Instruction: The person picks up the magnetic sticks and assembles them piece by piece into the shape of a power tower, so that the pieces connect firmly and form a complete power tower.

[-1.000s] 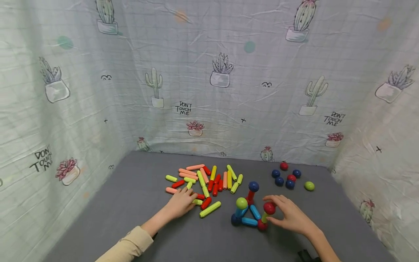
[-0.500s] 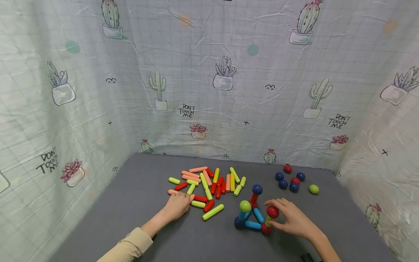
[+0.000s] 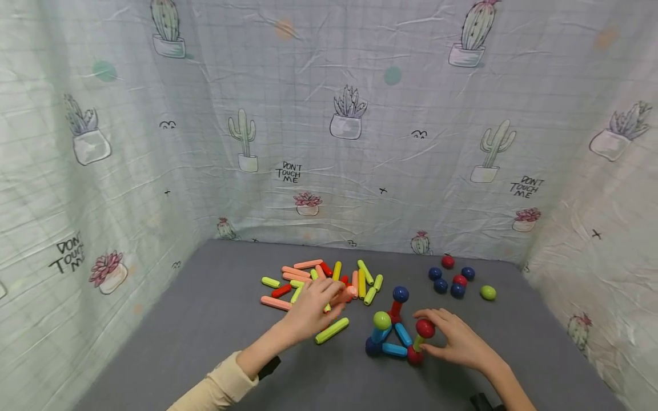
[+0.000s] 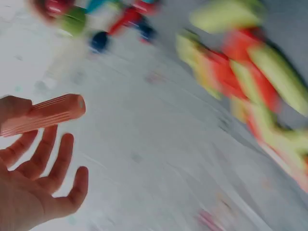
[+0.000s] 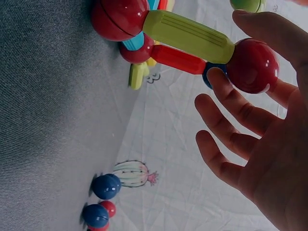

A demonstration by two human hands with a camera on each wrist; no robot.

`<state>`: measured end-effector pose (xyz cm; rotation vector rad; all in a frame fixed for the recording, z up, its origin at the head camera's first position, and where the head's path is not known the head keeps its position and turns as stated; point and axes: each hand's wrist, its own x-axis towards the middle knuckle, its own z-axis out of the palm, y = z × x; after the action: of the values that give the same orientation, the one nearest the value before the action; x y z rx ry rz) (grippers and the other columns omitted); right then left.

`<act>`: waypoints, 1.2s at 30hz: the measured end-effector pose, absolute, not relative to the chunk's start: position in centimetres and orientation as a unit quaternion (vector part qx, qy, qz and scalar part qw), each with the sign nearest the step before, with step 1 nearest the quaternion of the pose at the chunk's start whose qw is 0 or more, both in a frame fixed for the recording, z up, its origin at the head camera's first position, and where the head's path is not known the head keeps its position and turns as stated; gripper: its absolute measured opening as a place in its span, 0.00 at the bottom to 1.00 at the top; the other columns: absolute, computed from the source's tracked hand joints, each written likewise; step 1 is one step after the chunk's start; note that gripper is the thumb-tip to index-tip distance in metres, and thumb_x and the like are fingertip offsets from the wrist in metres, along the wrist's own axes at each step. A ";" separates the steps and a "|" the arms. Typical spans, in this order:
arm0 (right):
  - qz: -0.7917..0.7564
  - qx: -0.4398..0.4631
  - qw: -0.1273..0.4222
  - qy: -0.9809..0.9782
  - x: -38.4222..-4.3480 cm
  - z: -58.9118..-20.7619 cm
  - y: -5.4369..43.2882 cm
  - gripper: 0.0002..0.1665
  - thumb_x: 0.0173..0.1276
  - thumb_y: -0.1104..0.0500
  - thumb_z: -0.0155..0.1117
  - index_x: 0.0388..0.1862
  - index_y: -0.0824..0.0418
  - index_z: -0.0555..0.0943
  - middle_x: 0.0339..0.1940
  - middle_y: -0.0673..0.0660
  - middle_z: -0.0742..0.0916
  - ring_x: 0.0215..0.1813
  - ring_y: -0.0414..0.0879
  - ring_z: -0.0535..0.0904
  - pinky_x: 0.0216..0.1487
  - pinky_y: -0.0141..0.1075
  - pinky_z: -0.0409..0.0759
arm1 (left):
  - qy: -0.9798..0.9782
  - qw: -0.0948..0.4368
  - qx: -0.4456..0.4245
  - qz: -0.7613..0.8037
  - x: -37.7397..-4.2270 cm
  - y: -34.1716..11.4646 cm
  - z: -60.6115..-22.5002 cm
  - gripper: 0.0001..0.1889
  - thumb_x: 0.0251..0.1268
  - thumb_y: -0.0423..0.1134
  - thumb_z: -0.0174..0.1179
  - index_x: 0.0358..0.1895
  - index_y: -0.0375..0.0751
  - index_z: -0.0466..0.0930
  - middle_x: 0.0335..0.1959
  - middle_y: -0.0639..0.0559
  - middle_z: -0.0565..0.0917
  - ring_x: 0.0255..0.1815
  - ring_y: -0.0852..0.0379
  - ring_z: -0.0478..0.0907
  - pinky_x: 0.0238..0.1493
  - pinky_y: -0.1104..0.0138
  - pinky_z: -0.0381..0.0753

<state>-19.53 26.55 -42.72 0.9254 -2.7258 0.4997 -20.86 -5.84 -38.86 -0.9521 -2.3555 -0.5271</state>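
Note:
My left hand (image 3: pixel 310 309) pinches a salmon-pink rod (image 4: pixel 60 113) between thumb and index finger, its other fingers spread. It is above the pile of coloured rods. On the right stands a triangular ball-and-rod structure, with light blue rods (image 3: pixel 394 349) as its base. Three uprights carry a dark blue ball (image 3: pixel 400 294), a lime ball (image 3: pixel 381 320) and a red ball (image 5: pixel 252 66). My right hand (image 3: pixel 454 341) curls its thumb and index finger round that red ball, which tops a lime rod (image 5: pixel 190 36). The other fingers stay loose.
Loose rods in lime, red, yellow and salmon lie in the middle of the grey table (image 3: pixel 205 354), a long lime rod (image 3: pixel 332 331) nearest. Several blue balls (image 3: pixel 440 286), red balls (image 3: pixel 448 261) and a lime ball (image 3: pixel 488 293) lie back right. A cactus-print cloth (image 3: pixel 319 160) hangs behind.
My left hand has lifted from the rod pile and moved right, now carrying a salmon-pink rod. The right hand keeps its place at the red ball.

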 end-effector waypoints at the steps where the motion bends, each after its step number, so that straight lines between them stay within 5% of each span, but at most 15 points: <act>1: 0.170 0.314 0.109 -0.928 -19.5 -42.7 26.6 0.30 0.48 0.50 0.70 0.52 0.46 0.71 0.46 0.42 0.79 0.44 0.38 0.74 0.39 0.37 0.75 | -0.862 0.260 -0.374 -0.222 -20.6 -5.0 -38.5 0.12 0.51 0.39 0.62 0.40 0.48 0.74 0.33 0.58 0.77 0.36 0.62 0.71 0.38 0.66 0.66; 5: 0.175 0.315 0.103 -0.927 -19.6 -42.8 26.7 0.30 0.48 0.51 0.70 0.52 0.46 0.71 0.46 0.44 0.80 0.44 0.38 0.74 0.39 0.36 0.75 | -0.824 0.192 -0.440 -0.300 -20.1 -2.0 -37.6 0.10 0.52 0.37 0.60 0.38 0.48 0.73 0.32 0.60 0.77 0.37 0.65 0.70 0.40 0.67 0.64; 11: 0.182 0.319 0.087 -0.926 -19.8 -42.7 26.4 0.30 0.48 0.52 0.70 0.52 0.48 0.71 0.46 0.46 0.80 0.44 0.40 0.75 0.40 0.36 0.76 | -0.818 0.126 -0.475 -0.298 -21.3 0.6 -38.3 0.18 0.56 0.40 0.59 0.51 0.51 0.73 0.36 0.63 0.81 0.45 0.64 0.69 0.53 0.59 0.61; 23: 0.188 0.334 0.077 -0.920 -19.6 -42.5 26.6 0.25 0.51 0.58 0.68 0.50 0.50 0.72 0.43 0.45 0.80 0.43 0.42 0.76 0.39 0.36 0.76 | -0.860 0.227 -0.452 -0.074 -21.6 4.3 -41.8 0.11 0.52 0.51 0.61 0.41 0.62 0.78 0.30 0.63 0.77 0.38 0.62 0.65 0.48 0.46 0.57; 36: 0.190 0.335 0.074 -0.920 -19.8 -42.7 26.7 0.22 0.52 0.59 0.67 0.46 0.50 0.73 0.40 0.45 0.80 0.42 0.40 0.75 0.38 0.34 0.76 | -0.856 0.255 -0.449 -0.012 -21.9 5.3 -43.9 0.12 0.49 0.53 0.62 0.39 0.61 0.78 0.29 0.64 0.79 0.36 0.61 0.66 0.50 0.40 0.58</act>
<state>-19.76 26.75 -42.69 1.0047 -2.7617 0.5719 -21.91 5.29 -43.94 -1.2188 -2.3249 -0.0333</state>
